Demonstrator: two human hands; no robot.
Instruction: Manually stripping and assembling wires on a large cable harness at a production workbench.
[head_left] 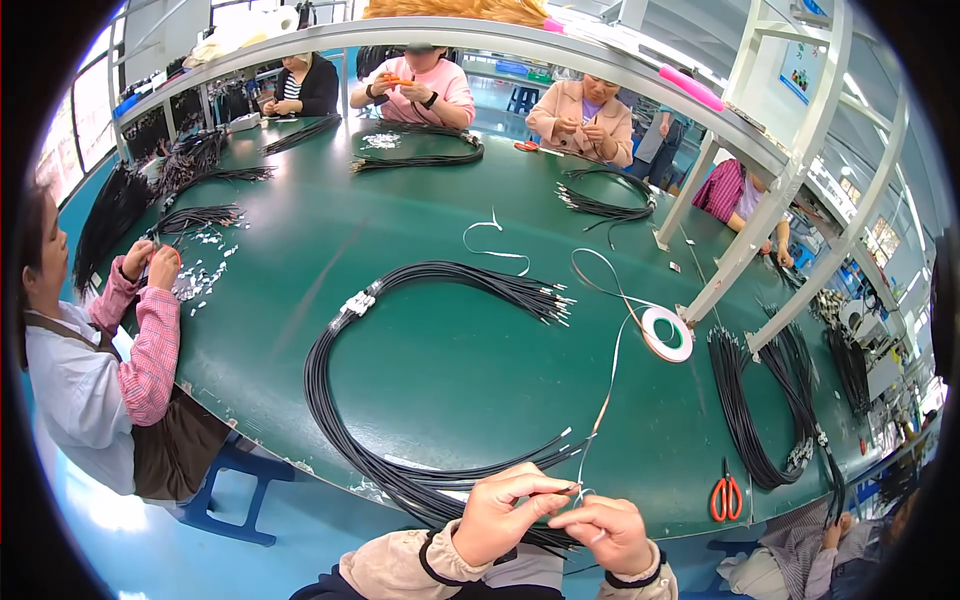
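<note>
While both hands pinch thin tape (pixel 603 400) — glossy black wires (pixel 330 420) loop

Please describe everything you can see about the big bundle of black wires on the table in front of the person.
The black wire bundle is many thin, glossy, seemingly plastic-coated wires lying in a large open loop on the green table. A pale band binds it at upper left. Its far ends fan out with bare light tips. Its near part runs under the left hand and right hand, which pinch single wire ends beside thin tape.

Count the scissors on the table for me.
2: orange-handled scissors at the near right edge, right of the right hand; another pair at the far side. More may be hidden.
</note>
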